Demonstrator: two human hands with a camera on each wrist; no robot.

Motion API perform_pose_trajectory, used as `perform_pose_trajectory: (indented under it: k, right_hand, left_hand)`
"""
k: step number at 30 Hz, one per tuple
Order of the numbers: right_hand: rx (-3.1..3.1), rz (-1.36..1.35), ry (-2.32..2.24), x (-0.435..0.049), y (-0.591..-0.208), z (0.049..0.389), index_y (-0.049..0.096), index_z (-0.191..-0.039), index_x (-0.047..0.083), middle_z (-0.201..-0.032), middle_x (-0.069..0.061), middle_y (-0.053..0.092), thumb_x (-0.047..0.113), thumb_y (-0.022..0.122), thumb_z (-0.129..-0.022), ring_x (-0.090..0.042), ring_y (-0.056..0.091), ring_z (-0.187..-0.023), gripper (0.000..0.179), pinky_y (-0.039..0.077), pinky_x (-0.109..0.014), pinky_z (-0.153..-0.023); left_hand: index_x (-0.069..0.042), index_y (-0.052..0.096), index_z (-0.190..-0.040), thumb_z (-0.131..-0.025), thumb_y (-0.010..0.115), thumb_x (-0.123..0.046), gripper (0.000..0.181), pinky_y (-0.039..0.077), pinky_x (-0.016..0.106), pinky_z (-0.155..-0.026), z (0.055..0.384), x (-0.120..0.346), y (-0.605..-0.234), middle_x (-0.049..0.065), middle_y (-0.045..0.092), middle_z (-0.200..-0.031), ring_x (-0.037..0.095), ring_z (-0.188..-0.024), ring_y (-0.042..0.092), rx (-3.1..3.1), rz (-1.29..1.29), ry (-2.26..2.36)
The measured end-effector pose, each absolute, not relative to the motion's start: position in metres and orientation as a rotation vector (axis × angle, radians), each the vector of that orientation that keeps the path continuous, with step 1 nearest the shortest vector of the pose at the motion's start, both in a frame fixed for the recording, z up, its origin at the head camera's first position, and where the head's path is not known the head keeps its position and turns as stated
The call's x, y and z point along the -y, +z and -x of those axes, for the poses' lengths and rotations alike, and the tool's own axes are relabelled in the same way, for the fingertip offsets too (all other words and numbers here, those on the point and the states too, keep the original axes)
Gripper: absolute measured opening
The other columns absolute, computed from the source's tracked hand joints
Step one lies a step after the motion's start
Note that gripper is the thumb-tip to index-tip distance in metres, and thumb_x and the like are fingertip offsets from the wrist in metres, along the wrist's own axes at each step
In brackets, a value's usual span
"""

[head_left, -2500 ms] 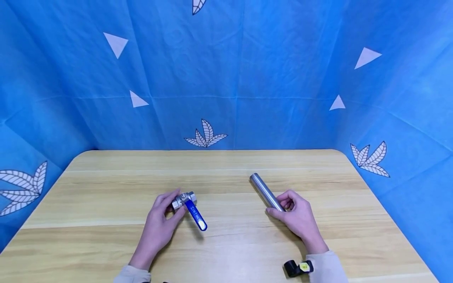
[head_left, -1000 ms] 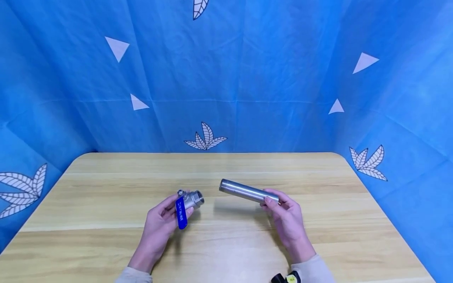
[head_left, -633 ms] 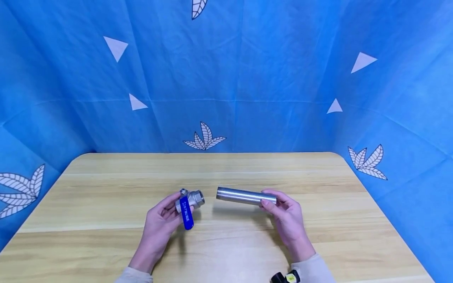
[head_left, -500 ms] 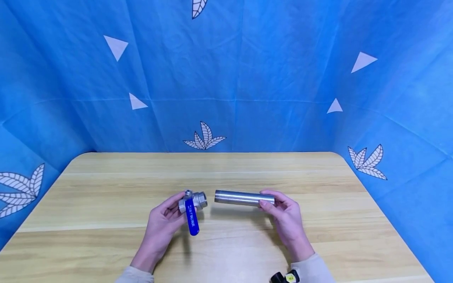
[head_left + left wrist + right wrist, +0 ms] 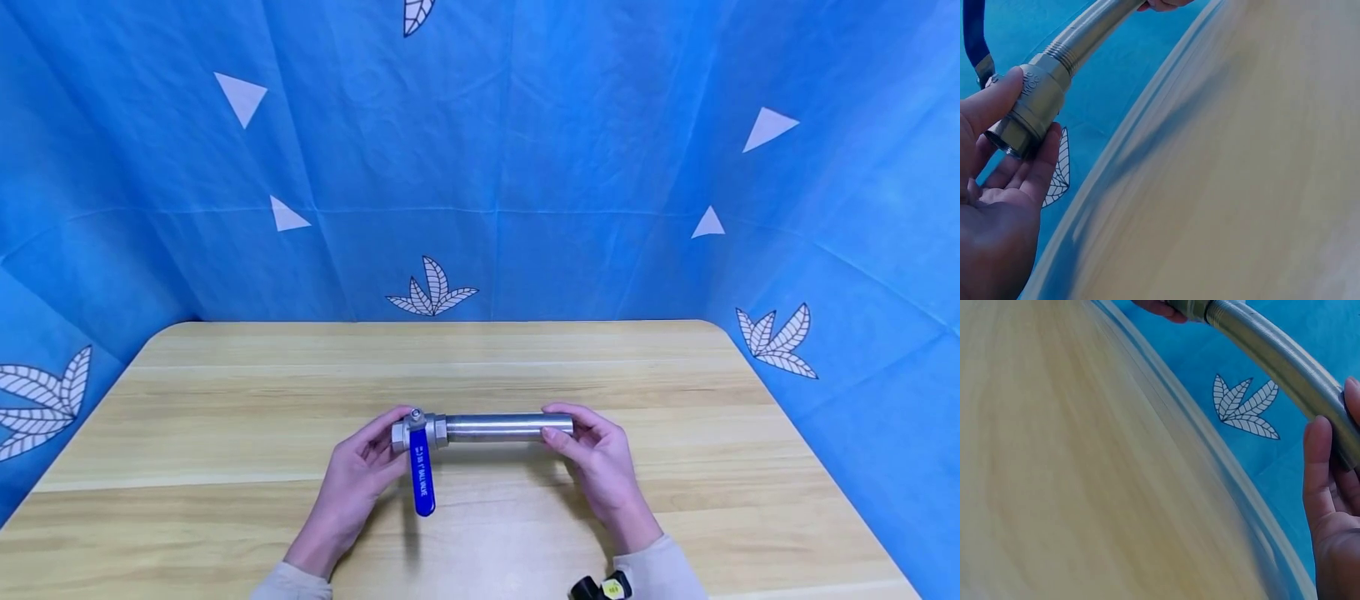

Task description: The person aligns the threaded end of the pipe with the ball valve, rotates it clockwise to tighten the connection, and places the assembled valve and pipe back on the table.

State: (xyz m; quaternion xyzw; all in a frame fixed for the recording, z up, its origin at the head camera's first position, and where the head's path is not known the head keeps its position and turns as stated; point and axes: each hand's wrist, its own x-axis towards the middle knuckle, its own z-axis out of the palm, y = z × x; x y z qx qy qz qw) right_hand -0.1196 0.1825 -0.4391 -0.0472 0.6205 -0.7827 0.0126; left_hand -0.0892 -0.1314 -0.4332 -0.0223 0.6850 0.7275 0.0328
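My left hand (image 5: 358,477) grips a silver ball valve (image 5: 1034,103) by its body, thumb on the near side and fingers behind. The valve's blue lever handle (image 5: 422,475) points down toward me. My right hand (image 5: 603,467) pinches the right end of a steel pipe (image 5: 498,427) between thumb and fingers. The pipe lies level, in line with the valve, its threaded left end right at the valve's mouth. Some thread (image 5: 1063,55) still shows outside the valve in the left wrist view. Both pieces are held above the table, casting shadows on it.
The wood-grain table (image 5: 225,392) extends under both hands. Behind it and at the sides hangs a blue cloth (image 5: 600,167) with white leaves and triangles. A small black device with a yellow label (image 5: 613,589) sits at the right sleeve.
Both hands have lifted their pieces off the table. The pipe has swung level and moved left, the valve has turned and moved right, and the gap between them has closed.
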Motion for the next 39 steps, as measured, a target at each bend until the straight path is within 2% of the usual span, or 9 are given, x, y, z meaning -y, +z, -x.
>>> perform_pose_trajectory:
  k: [5,9,12,16,24,31,39]
  right_hand:
    - [-1.929,0.18,-2.437,-0.182,-0.439,0.119,0.074,-0.128,0.002,-0.108,-0.002,0.072,-0.011,0.073,-0.091,-0.009,0.069,-0.092,0.039,0.067,-0.022,-0.086]
    - [-1.944,0.189,-2.444,-0.181,-0.439,0.119,0.072,-0.124,0.003,-0.105,-0.002,0.077,-0.011,0.075,-0.089,-0.01,0.073,-0.092,0.038,0.067,-0.022,-0.085]
    - [-1.938,0.17,-2.446,-0.18,-0.438,0.12,0.072,-0.119,0.003,-0.104,-0.005,0.078,-0.011,0.074,-0.09,-0.012,0.075,-0.092,0.033,0.068,-0.024,-0.086]
    - [-1.943,0.133,-2.442,-0.177,-0.437,0.12,0.071,-0.12,-0.002,-0.104,-0.007,0.078,-0.009,0.075,-0.091,-0.014,0.076,-0.09,0.03,0.069,-0.027,-0.088]
    - [-2.023,0.062,-2.413,-0.172,-0.437,0.118,0.067,-0.125,-0.01,-0.104,-0.009,0.078,-0.007,0.078,-0.09,-0.013,0.076,-0.088,0.037,0.07,-0.029,-0.087]
    - [-2.061,0.045,-2.394,-0.168,-0.436,0.116,0.068,-0.125,-0.01,-0.104,-0.003,0.078,-0.006,0.08,-0.089,-0.013,0.077,-0.09,0.039,0.07,-0.031,-0.089]
    - [-2.027,0.001,-2.368,-0.167,-0.436,0.118,0.065,-0.126,-0.013,-0.101,-0.002,0.08,-0.007,0.078,-0.091,-0.014,0.078,-0.087,0.038,0.07,-0.03,-0.088]
  left_hand:
    - [-0.003,0.057,-0.152,-0.092,0.075,0.007,0.063,0.046,0.014,-0.117,0.089,0.131,-0.435,0.015,0.055,-0.159,-0.005,-0.135,0.059,-2.081,0.067,2.251]
    - [-0.005,0.059,-0.15,-0.09,0.078,0.006,0.063,0.048,0.016,-0.117,0.09,0.131,-0.437,0.014,0.06,-0.154,0.002,-0.134,0.063,-2.063,0.066,2.276]
    - [-0.006,0.058,-0.15,-0.09,0.078,0.005,0.064,0.05,0.016,-0.116,0.09,0.131,-0.438,0.007,0.065,-0.149,0.005,-0.132,0.065,-2.053,0.074,2.295]
    - [-0.006,0.056,-0.152,-0.09,0.077,0.004,0.066,0.054,0.018,-0.114,0.09,0.13,-0.438,-0.001,0.07,-0.142,0.009,-0.129,0.068,-2.023,0.102,2.325]
    - [-0.005,0.056,-0.153,-0.09,0.076,0.008,0.068,0.054,0.019,-0.114,0.088,0.129,-0.437,0.014,0.062,-0.154,0.006,-0.129,0.067,-1.999,0.185,2.329]
    - [-0.003,0.059,-0.15,-0.09,0.075,0.011,0.064,0.056,0.02,-0.112,0.087,0.13,-0.438,0.0,0.071,-0.14,0.007,-0.128,0.068,-2.035,0.169,2.345]
    - [-0.006,0.062,-0.149,-0.091,0.077,0.008,0.061,0.055,0.019,-0.113,0.088,0.131,-0.438,0.004,0.069,-0.145,0.006,-0.129,0.067,-2.053,0.197,2.321]
